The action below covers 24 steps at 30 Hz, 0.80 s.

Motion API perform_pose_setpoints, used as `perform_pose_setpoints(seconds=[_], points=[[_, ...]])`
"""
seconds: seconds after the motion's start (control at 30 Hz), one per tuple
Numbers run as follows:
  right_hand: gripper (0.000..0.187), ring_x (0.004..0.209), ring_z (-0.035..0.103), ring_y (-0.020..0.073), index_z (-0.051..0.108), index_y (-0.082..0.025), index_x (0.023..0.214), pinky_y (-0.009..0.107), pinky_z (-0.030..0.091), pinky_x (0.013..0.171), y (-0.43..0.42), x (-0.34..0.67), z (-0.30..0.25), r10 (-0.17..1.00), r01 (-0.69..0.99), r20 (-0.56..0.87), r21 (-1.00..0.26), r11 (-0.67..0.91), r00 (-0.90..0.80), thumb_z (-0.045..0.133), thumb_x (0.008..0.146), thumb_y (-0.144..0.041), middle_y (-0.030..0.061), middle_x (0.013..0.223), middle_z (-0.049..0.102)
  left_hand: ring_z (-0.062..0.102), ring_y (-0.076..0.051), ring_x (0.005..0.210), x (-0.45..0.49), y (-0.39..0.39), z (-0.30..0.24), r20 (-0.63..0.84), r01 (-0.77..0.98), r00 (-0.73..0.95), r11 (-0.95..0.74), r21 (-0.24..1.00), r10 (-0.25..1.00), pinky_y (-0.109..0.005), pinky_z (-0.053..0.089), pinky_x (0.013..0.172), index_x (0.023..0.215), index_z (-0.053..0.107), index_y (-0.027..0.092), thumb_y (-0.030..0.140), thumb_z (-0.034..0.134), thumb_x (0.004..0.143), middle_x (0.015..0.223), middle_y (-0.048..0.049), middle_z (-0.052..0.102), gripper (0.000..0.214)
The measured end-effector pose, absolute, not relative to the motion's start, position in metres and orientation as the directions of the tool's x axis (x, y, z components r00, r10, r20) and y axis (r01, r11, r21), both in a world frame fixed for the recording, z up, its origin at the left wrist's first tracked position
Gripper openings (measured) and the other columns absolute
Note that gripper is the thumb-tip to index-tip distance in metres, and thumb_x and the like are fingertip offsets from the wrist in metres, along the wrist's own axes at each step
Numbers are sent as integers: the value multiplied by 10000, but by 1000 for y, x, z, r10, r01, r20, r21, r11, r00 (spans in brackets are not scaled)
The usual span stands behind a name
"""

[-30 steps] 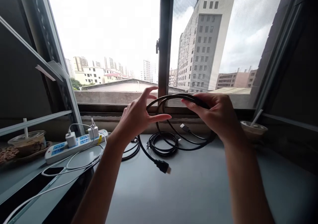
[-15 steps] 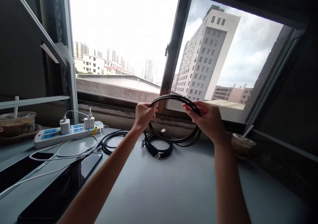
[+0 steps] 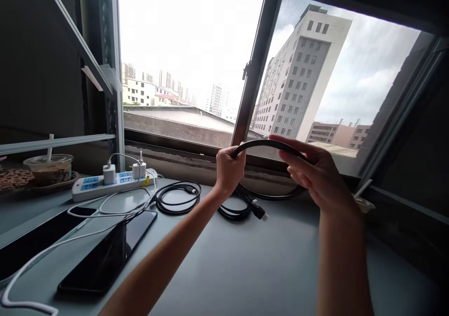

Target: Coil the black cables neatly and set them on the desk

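A coiled black cable (image 3: 261,143) is held up in front of the window, its upper strands bunched into an arch between my hands. My left hand (image 3: 229,170) is closed in a fist round the coil's left side. On the right side, my right hand (image 3: 321,173) grips the coil between thumb and fingers, with the fingers stretched along the top. Behind and below my left hand, a second coiled black cable (image 3: 234,213) with a flat HDMI-like plug (image 3: 259,211) lies on the table. Farther left lies a thinner black cable coil (image 3: 178,209) with a small plug.
A white power strip (image 3: 115,181) with two chargers stands at the back left, white cords trailing from it. Two dark phones or tablets, one a black phone (image 3: 108,255), lie left. Iced drink cups stand left (image 3: 49,168) and right (image 3: 365,204). The window (image 3: 257,68) is behind.
The view has turned slightly left, shifting everything rightward. The held coil's strands are drawn closer together and its arch is flatter. My right hand's fingers have straightened along the cable.
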State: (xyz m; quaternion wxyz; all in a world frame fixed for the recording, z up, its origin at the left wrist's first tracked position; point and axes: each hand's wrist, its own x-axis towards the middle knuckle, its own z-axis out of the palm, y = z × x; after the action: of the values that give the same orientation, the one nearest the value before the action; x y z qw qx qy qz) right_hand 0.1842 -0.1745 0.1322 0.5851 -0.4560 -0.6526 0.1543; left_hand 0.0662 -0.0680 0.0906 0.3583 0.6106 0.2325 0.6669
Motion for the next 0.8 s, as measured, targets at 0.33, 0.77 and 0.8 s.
perform_pose_setpoints(seconds=[0.33, 0.77, 0.8], points=[[328, 306, 138, 16, 673, -248, 999, 177, 115, 289, -187, 168, 136, 570, 266, 752, -653, 709, 330, 679, 677, -315, -113, 353, 221, 561, -168, 387, 85, -69, 64, 51, 121, 790, -236, 964, 611, -245, 366, 408, 549, 568, 113, 545, 285, 805, 493, -83, 593, 576], [342, 305, 303, 36, 577, -200, 1103, 169, 273, 313, -153, 179, 132, 454, 182, 775, -572, 800, 439, 543, 795, -343, -88, 423, 370, 638, -160, 683, 72, -75, 96, 597, -685, 391, -212, 697, 700, -259, 460, 662, 708, 492, 167, 548, 446, 797, 640, -10, 615, 394], [369, 315, 349, 43, 544, -206, 1141, 177, 303, 318, -147, 181, 130, 423, 267, 785, -572, 776, 452, 527, 803, -352, -63, 489, 456, 617, -142, 580, 69, -75, 99, 621, -710, 349, -235, 664, 701, -241, 456, 587, 693, 457, 174, 538, 468, 790, 538, 26, 546, 376]])
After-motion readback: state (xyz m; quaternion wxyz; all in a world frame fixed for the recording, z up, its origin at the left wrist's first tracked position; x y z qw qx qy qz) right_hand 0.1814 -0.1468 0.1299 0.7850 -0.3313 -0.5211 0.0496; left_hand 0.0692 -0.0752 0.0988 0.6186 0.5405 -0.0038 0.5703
